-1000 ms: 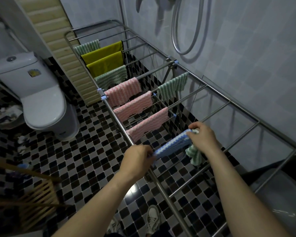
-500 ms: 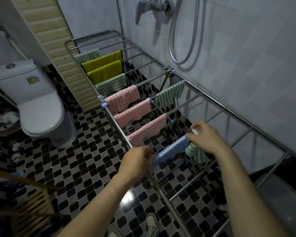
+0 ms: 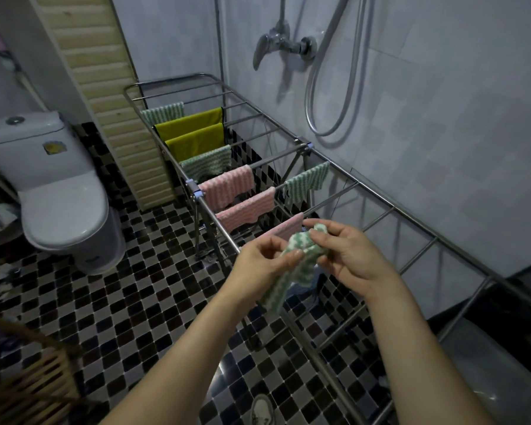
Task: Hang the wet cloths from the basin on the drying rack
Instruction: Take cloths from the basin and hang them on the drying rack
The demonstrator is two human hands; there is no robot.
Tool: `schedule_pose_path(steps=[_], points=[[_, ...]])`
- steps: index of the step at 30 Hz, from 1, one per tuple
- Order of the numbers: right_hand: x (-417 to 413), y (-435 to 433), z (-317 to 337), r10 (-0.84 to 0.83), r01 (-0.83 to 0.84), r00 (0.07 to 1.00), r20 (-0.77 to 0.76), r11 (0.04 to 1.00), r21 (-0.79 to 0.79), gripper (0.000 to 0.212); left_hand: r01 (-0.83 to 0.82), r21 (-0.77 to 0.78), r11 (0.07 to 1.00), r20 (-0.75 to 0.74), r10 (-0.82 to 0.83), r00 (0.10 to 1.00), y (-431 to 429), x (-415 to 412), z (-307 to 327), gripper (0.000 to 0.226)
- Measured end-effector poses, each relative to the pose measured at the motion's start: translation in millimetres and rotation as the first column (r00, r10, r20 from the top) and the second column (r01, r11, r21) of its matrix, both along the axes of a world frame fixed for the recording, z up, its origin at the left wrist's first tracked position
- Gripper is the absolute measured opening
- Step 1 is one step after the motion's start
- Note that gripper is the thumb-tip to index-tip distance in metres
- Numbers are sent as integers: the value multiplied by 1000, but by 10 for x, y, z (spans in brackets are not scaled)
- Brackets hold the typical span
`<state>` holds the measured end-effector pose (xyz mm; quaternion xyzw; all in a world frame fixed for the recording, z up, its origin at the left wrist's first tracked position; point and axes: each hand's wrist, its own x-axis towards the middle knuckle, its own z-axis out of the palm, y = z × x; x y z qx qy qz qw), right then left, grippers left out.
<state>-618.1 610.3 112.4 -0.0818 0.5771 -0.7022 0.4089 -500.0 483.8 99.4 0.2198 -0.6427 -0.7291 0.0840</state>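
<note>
A green-and-white striped cloth (image 3: 292,265) hangs crumpled between my two hands above the near part of the metal drying rack (image 3: 390,207). My left hand (image 3: 264,268) pinches its left side and my right hand (image 3: 350,256) pinches its top right. Behind my hands, green-striped, yellow and pink cloths (image 3: 227,185) hang over the rack's far bars, and one more green cloth (image 3: 307,182) hangs on the right side. A blue cloth (image 3: 301,289) shows partly below my hands on a rack bar. The basin (image 3: 488,372) is a grey shape at the lower right, mostly hidden.
A white toilet (image 3: 59,194) stands at the left on the checkered tile floor (image 3: 135,302). A shower tap and hose (image 3: 313,56) hang on the tiled wall behind the rack. A wooden slatted stool (image 3: 22,378) sits at the lower left. The rack's near right bars carry nothing.
My hands have left the blue cloth on its bar and risen together. Both now hold the green striped cloth that hung from my right hand. The camera has tilted up.
</note>
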Motion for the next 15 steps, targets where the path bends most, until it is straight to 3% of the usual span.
schedule_pose_path(steps=[3,8,12,15], points=[[109,6,5,13,-13,999,-31,1000,9,22,24,147,989,-77,-13,997,-65,175,44,12],[224,149,66,175,-174,977,-125,984,24,45,-69,179,981,-130,93,987,-122,303,64,9],[274,326,209,300,-277,937,-178,950,145,34,-144,171,975,-169,173,970,-92,367,100,12],[257,394,256,288,-225,918,-272,944,241,26,-175,105,979,-206,194,959,-42,372,125,20]])
